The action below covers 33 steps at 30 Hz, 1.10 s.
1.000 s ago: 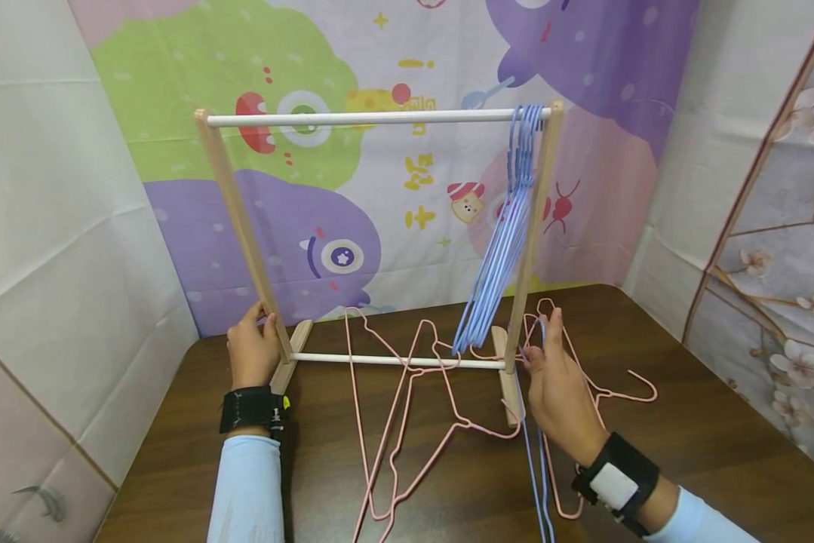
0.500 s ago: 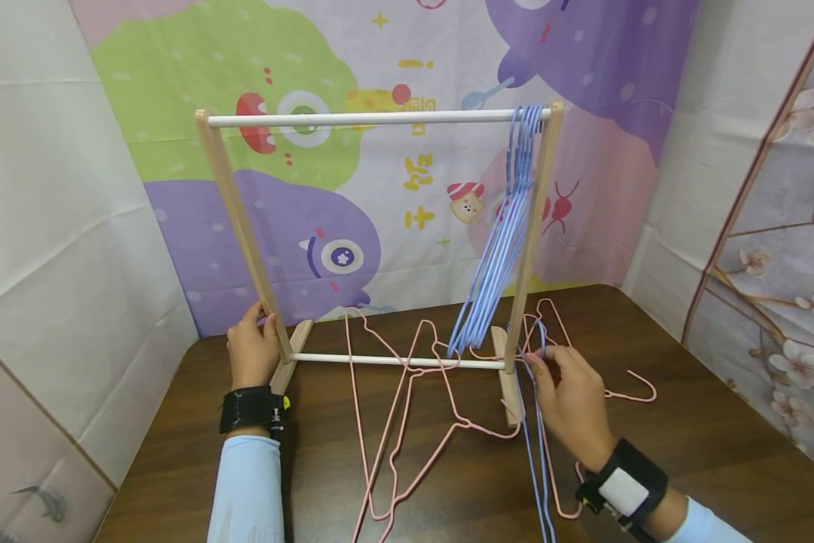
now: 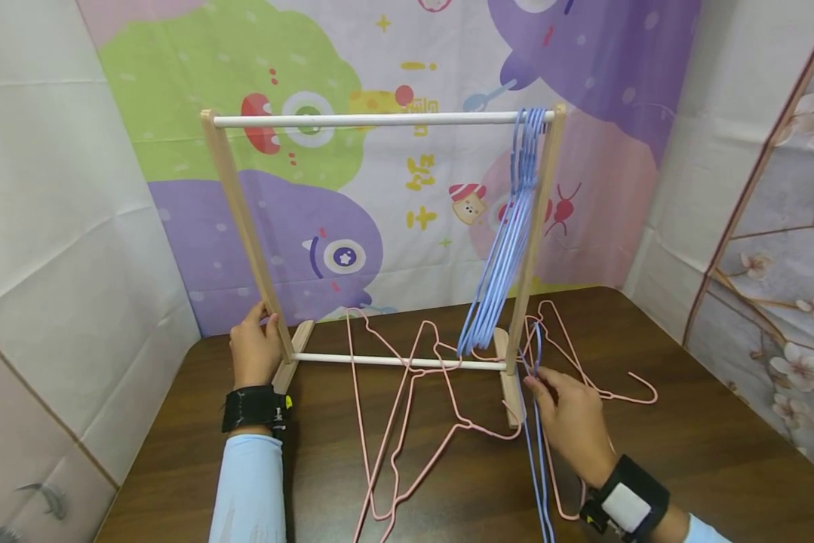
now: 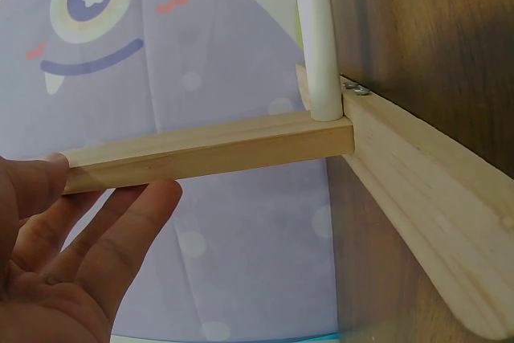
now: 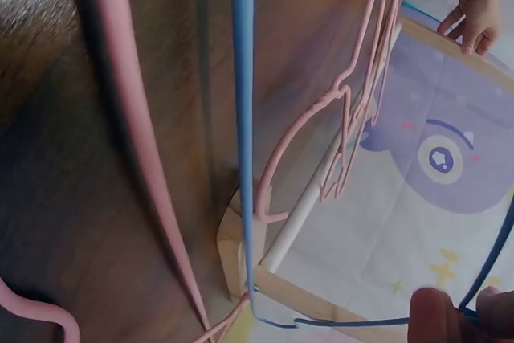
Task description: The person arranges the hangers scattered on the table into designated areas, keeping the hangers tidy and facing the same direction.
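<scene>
A small wooden clothes rack (image 3: 240,204) stands on the table, with several blue hangers (image 3: 502,264) bunched at the right end of its white top rod. My left hand (image 3: 253,351) holds the lower part of the left upright; in the left wrist view the thumb lies on one side of the wood (image 4: 209,150) and the fingers on the other. Right of the rack, my right hand (image 3: 572,418) pinches a loose blue hanger (image 5: 243,118) near its hook, between thumb and finger. That hanger lies among pink ones, its lower end running out of the head view.
Several pink hangers (image 3: 400,422) lie tangled through and in front of the rack's lower rod (image 3: 332,358). More pink hangers (image 3: 569,347) lie under and beyond my right hand. A patterned cloth (image 3: 407,264) hangs behind the table (image 3: 176,452).
My right hand has come down from beside the hanger hooks, its extended fingers now bent to pinch the loose blue hanger. My left hand keeps its hold on the upright.
</scene>
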Motion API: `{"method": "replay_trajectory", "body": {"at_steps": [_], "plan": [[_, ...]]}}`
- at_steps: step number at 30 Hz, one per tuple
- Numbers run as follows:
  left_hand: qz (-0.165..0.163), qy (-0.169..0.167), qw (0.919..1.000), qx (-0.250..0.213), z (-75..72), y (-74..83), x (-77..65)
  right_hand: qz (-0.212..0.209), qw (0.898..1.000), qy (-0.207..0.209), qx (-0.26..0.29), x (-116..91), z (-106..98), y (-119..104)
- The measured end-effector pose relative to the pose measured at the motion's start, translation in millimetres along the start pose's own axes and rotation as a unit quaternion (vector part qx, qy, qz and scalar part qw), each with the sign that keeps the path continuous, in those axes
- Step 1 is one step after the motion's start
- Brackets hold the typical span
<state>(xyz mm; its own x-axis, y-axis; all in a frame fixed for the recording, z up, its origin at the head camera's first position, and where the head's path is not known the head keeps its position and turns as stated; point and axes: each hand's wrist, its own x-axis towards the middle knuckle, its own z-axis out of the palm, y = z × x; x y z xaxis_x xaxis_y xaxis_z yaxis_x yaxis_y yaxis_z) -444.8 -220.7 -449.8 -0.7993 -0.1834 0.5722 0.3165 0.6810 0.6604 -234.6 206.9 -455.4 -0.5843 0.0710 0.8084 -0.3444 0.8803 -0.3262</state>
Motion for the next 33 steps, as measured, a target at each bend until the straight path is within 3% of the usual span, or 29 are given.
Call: {"method": "replay_trajectory", "body": {"at_steps": [6,13,20,27,33], "plan": [[0.002,0.005,1.0,-0.005,-0.8,0.2,-0.2,0.022,0.999,-0.032,0.009,2.1,-2.5,-3.6],[0.001,0.004,1.0,-0.002,-0.9,1.0,-0.3,0.068,0.994,-0.039,0.076,9.4,-4.0,-11.2],[0.001,0.002,1.0,-0.001,-0.9,2.2,-0.7,0.076,0.99,-0.059,0.1,14.2,-1.6,-23.6],[-0.002,0.001,1.0,-0.001,-1.9,4.1,-1.3,0.119,0.976,-0.109,0.148,17.2,11.0,-42.5],[0.003,0.004,1.0,0.0,-1.4,4.1,-0.5,0.119,0.978,-0.114,0.13,24.8,21.5,-62.8]]}}
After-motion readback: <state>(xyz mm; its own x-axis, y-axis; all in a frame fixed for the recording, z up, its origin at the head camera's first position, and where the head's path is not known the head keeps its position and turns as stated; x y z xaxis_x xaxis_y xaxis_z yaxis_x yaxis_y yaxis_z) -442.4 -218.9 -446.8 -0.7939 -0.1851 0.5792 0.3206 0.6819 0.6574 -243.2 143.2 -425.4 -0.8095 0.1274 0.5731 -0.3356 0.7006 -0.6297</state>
